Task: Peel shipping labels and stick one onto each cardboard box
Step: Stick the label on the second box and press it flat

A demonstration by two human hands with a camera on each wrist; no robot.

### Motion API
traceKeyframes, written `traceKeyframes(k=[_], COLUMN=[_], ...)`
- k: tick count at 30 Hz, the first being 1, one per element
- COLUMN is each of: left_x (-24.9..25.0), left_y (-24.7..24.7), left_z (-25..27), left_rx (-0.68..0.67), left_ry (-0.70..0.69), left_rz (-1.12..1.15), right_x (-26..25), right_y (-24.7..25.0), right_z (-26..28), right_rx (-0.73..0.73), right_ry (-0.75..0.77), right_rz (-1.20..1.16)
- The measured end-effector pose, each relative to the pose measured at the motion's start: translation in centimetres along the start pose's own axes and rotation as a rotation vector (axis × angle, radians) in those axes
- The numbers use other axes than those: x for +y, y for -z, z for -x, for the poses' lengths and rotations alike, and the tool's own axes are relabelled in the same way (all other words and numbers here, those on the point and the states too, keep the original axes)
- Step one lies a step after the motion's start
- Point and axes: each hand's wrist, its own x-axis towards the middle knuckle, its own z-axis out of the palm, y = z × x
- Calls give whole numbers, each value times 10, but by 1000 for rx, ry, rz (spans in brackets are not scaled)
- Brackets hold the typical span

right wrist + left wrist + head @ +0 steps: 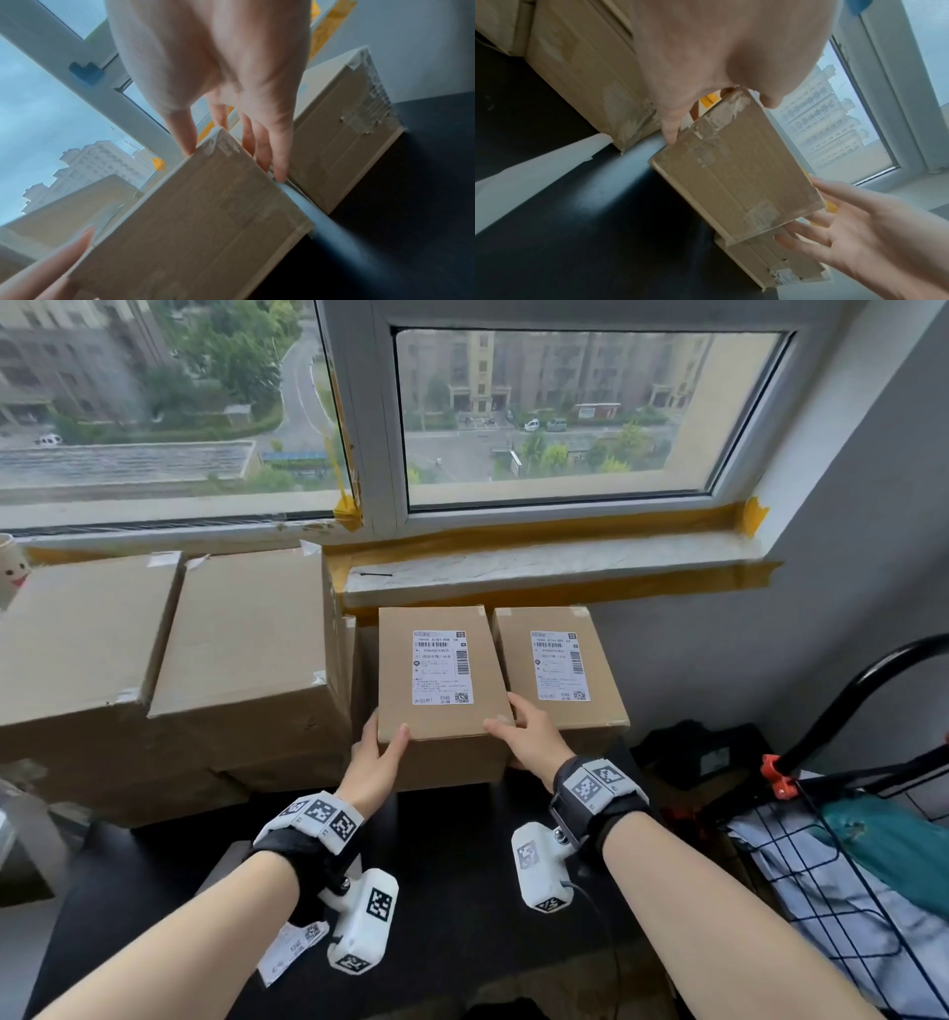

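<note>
Head view: left hand and right hand clasping near corners of labelled box, touching second labelled box on dark surface. Left wrist view: thumb on top, fingers down the side, box lifted; may slip. Right wrist view: same hold; could knock the neighbour.

Two labelled boxes sitting side by side.
Left box and right box — each wearing a white label on top.
</note>
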Motion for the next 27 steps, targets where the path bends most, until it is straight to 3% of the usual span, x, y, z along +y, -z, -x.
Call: traceKeyframes(k=[4,10,16,20,27], left_x=[11,36,92,122,122], left_y=[3,2,-15,-45,-89], left_z=[7,11,8,6,-1], left_rx=[-26,-63,-134,-180,-249], left_ry=[-29,-115,-223,-158,-47], left_rz=[19,354,267,306,257], right_x=[-16,-48,-68,-57,-28], right_y=[9,31,80,117,147], right_z=[9,19,25,22,13], right_rx=[26,66,183,277,329], right_ry=[42,96,126,89,12], right_rz=[-53,-81,-203,-234,-212])
